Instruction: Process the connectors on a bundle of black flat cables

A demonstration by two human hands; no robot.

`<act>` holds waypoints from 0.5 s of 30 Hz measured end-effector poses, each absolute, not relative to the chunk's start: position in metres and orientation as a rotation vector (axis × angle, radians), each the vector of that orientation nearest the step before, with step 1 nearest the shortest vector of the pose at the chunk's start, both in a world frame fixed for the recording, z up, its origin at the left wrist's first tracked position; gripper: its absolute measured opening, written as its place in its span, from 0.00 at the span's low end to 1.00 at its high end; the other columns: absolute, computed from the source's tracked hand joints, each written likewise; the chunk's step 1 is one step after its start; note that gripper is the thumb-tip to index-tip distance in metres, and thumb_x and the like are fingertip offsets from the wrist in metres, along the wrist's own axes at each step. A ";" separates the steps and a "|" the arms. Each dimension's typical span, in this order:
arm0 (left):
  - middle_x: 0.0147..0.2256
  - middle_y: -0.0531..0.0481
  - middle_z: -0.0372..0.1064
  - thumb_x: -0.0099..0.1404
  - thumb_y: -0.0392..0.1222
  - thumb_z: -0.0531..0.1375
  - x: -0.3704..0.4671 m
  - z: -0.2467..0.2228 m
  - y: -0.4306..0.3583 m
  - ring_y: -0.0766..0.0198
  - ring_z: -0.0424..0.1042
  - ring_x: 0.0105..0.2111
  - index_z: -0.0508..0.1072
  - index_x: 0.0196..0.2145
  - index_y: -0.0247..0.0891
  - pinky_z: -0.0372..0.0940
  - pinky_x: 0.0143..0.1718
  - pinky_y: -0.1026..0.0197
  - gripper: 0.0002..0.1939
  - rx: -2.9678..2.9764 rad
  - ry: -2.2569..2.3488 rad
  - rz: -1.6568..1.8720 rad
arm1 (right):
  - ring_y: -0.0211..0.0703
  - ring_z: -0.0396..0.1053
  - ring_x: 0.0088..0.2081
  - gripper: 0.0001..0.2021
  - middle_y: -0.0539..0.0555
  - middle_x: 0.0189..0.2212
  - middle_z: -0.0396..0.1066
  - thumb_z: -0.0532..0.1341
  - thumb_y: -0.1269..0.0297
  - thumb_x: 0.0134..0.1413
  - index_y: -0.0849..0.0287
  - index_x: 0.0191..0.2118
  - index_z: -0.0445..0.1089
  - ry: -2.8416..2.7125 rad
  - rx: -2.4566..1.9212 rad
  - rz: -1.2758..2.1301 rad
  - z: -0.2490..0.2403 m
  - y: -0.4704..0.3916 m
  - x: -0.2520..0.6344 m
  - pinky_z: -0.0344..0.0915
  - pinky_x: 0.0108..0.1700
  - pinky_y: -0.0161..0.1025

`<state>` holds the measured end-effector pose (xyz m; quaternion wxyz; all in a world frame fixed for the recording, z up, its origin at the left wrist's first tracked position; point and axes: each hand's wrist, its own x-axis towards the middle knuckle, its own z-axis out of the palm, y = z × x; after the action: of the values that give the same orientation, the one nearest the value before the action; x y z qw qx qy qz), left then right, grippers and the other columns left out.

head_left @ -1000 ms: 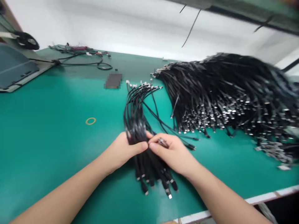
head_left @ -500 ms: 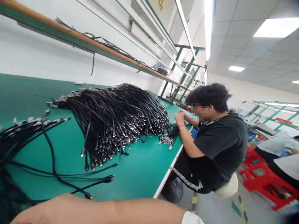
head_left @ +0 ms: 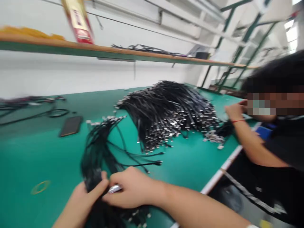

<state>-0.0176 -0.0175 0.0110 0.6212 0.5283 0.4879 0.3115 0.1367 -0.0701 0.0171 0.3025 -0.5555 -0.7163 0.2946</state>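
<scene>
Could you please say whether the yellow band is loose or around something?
Loose: the yellow band lies on the green tabletop, encircling nothing.

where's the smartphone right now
In the head view, the smartphone lies on the green tabletop at the left, just left of the cable bundle's connector ends and below the loop of black cable.

Bright, whitish light is seen at the upper right, where we find the ceiling lights (head_left: 291,36) washed out to white. We note a darker band across the back of the table (head_left: 47,158), beneath the shelf (head_left: 147,56), and small, hard glints on the heaped connectors (head_left: 171,125). Blur softens our whole view: the left hand (head_left: 84,196), the held cables (head_left: 93,161) and the yellow ring (head_left: 41,187) lose their edges. We see wide-angle stretching toward the margins and coarse pixelation over part of the person (head_left: 280,136).
</scene>
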 end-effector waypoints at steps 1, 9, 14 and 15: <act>0.26 0.51 0.73 0.41 0.59 0.75 -0.025 0.013 -0.018 0.56 0.72 0.28 0.76 0.31 0.37 0.69 0.28 0.60 0.27 1.193 1.129 0.767 | 0.35 0.60 0.24 0.14 0.44 0.21 0.62 0.64 0.52 0.53 0.56 0.27 0.65 -1.822 -1.475 0.807 0.015 -0.072 0.136 0.51 0.26 0.32; 0.26 0.53 0.67 0.51 0.50 0.73 -0.029 0.024 -0.024 0.62 0.67 0.28 0.71 0.31 0.38 0.64 0.30 0.64 0.18 1.099 0.887 0.724 | 0.31 0.53 0.22 0.14 0.42 0.20 0.57 0.65 0.58 0.55 0.59 0.27 0.63 -1.436 -1.220 1.176 0.008 -0.069 0.130 0.49 0.23 0.30; 0.29 0.53 0.70 0.58 0.46 0.70 -0.034 0.027 -0.023 0.62 0.72 0.30 0.69 0.29 0.39 0.68 0.34 0.62 0.14 1.091 0.737 0.635 | 0.30 0.54 0.15 0.19 0.41 0.19 0.60 0.55 0.44 0.63 0.56 0.34 0.59 -1.222 -1.046 1.251 0.012 -0.062 0.132 0.50 0.17 0.29; 0.30 0.53 0.70 0.57 0.46 0.70 -0.034 0.026 -0.022 0.61 0.73 0.31 0.68 0.29 0.39 0.69 0.36 0.61 0.14 1.090 0.715 0.621 | 0.29 0.54 0.15 0.20 0.40 0.18 0.59 0.56 0.43 0.62 0.56 0.35 0.59 -1.166 -1.017 1.232 0.013 -0.061 0.134 0.50 0.17 0.28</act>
<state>-0.0338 -0.0225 0.0262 0.7504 0.4990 0.3273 0.2843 0.1338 -0.0610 0.0129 0.5497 -0.4294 -0.4925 0.5204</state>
